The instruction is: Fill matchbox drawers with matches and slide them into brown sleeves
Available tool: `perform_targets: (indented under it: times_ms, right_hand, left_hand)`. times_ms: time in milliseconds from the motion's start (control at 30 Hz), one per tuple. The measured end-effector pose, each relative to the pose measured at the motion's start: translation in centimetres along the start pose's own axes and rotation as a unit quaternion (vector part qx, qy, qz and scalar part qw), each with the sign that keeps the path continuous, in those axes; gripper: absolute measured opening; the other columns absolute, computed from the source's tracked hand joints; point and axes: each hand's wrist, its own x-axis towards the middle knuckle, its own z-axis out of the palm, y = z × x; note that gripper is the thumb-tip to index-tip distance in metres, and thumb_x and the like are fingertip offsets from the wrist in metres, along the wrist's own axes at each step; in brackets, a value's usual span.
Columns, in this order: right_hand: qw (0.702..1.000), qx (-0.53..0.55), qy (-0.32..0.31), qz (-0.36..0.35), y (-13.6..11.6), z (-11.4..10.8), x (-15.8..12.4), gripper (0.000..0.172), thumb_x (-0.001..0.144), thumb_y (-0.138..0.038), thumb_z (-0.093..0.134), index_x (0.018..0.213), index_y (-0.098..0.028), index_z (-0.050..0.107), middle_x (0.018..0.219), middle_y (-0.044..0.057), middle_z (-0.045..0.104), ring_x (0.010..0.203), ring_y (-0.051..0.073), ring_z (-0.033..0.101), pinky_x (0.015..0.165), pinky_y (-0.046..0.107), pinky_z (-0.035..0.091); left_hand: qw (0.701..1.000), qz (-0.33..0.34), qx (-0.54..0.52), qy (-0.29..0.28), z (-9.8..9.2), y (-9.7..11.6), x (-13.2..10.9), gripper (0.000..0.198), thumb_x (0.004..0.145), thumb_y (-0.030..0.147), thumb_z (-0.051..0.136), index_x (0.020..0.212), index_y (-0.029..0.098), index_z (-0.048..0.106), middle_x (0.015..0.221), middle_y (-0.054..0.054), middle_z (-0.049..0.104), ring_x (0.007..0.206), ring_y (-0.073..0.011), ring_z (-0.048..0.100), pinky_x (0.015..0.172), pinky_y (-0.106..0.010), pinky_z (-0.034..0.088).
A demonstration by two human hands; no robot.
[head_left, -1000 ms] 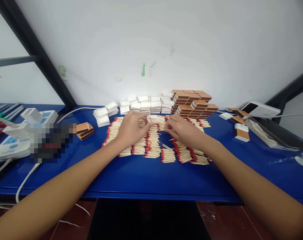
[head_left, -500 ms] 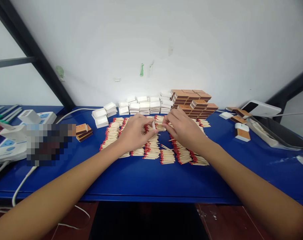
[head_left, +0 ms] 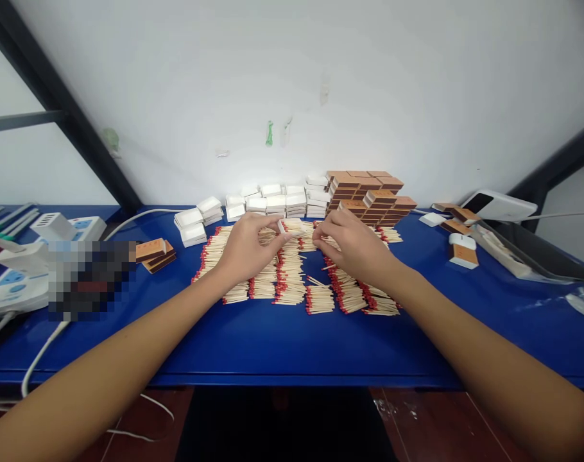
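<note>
My left hand [head_left: 254, 247] pinches a small white matchbox tray [head_left: 303, 227] between thumb and fingers, above the rows of matches. Red-tipped matches [head_left: 290, 224] show inside the tray. Just to its right, my right hand [head_left: 352, 244] is closed with its fingertips together; whether anything is between them is hidden. Loose red-headed matches [head_left: 289, 282] lie below in several rows on the blue table [head_left: 273, 340]. One short pile of matches [head_left: 319, 299] sits at the near side between the hands.
White matchbox trays [head_left: 275, 200] stand stacked along the wall, beside a stack of brown matchboxes [head_left: 366, 186]. More matchboxes lie at the left [head_left: 154, 253] and right [head_left: 464, 255]. A power strip [head_left: 20, 289] with cables is far left; a white device [head_left: 501, 204] is far right.
My left hand has shifted slightly left and tilted the tray, so the matches in it now show. My right hand stays closed close by. The whole view has shifted a little.
</note>
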Motion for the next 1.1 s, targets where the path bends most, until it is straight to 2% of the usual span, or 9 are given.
perform_targets:
  times_ms: [167,333,500,767,1100]
  right_hand:
    - [0.999,0.015,-0.048,0.000,0.2,0.9,-0.1,0.024,0.106,-0.025,0.053,0.095,-0.021,0.073,0.097,0.012,0.062,0.099,0.030,0.056,0.083,0.043,0.047]
    - [0.998,0.018,-0.063,0.001,0.2,1.3,-0.1,0.023,0.105,-0.023,0.055,0.093,-0.020,0.074,0.098,0.012,0.062,0.100,0.030,0.056,0.085,0.044,0.048]
    - [0.997,0.017,-0.074,-0.003,0.4,1.4,-0.1,0.023,0.105,-0.023,0.054,0.097,-0.019,0.076,0.098,0.012,0.062,0.100,0.031,0.055,0.085,0.044,0.048]
    - [0.997,0.017,-0.079,-0.006,0.8,1.7,-0.1,0.022,0.105,-0.022,0.053,0.088,-0.021,0.068,0.097,0.012,0.063,0.098,0.030,0.055,0.086,0.044,0.048]
    - [0.994,-0.020,-0.102,-0.016,0.6,1.2,0.0,0.023,0.107,-0.024,0.049,0.090,-0.020,0.064,0.102,0.014,0.063,0.099,0.031,0.055,0.087,0.044,0.048]
  left_hand:
    - [1.000,-0.007,0.006,0.013,0.0,-0.1,0.1,0.018,0.095,0.032,0.079,0.112,0.027,0.080,0.105,-0.003,0.082,0.113,-0.0283,0.070,0.103,-0.048,0.055]
    - [1.000,-0.010,0.008,0.010,0.0,0.1,0.1,0.021,0.094,0.031,0.081,0.114,0.025,0.080,0.106,-0.003,0.082,0.113,-0.0282,0.071,0.103,-0.047,0.055]
    - [1.000,-0.005,0.012,0.009,-0.1,0.2,0.1,0.024,0.095,0.038,0.080,0.116,0.026,0.080,0.106,-0.003,0.082,0.111,-0.0285,0.071,0.102,-0.048,0.055]
    - [1.000,0.000,0.015,0.006,0.0,0.1,0.1,0.027,0.095,0.039,0.080,0.119,0.026,0.079,0.108,-0.004,0.081,0.110,-0.0281,0.071,0.101,-0.047,0.055]
    - [1.000,0.015,0.020,0.002,0.0,-0.3,0.0,0.029,0.094,0.034,0.081,0.121,0.024,0.078,0.109,-0.005,0.081,0.111,-0.0281,0.070,0.103,-0.048,0.054]
